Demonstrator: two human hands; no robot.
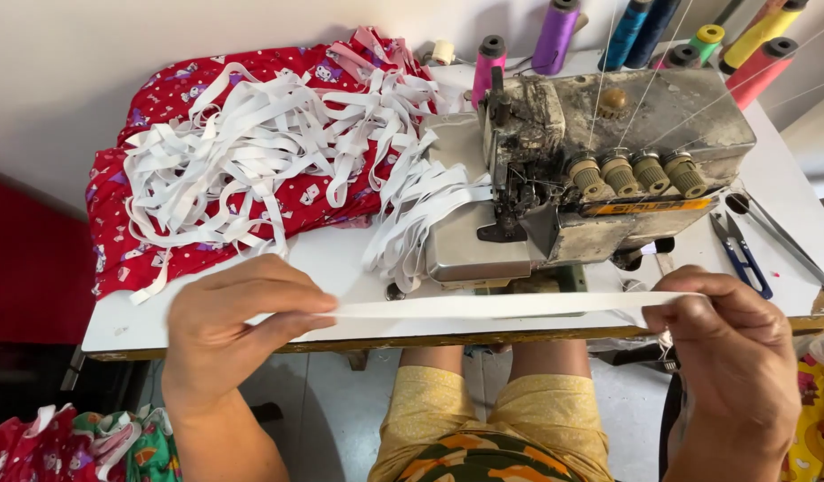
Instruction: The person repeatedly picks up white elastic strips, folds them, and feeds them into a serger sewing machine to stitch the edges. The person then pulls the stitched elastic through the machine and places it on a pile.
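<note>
Sewing workshop; overlock machine (599,170), thread cones (555,36), elastic strips (278,143)

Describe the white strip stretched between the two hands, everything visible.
The white strip is a flat, narrow band, apparently elastic or woven tape, plain and unmarked. It is pulled straight and near level in front of the table edge, below the sewing machine. The left hand pinches one end between thumb and fingers; the right hand grips the other end, where the strip looks cut at a slant. Nothing else touches it.
</note>
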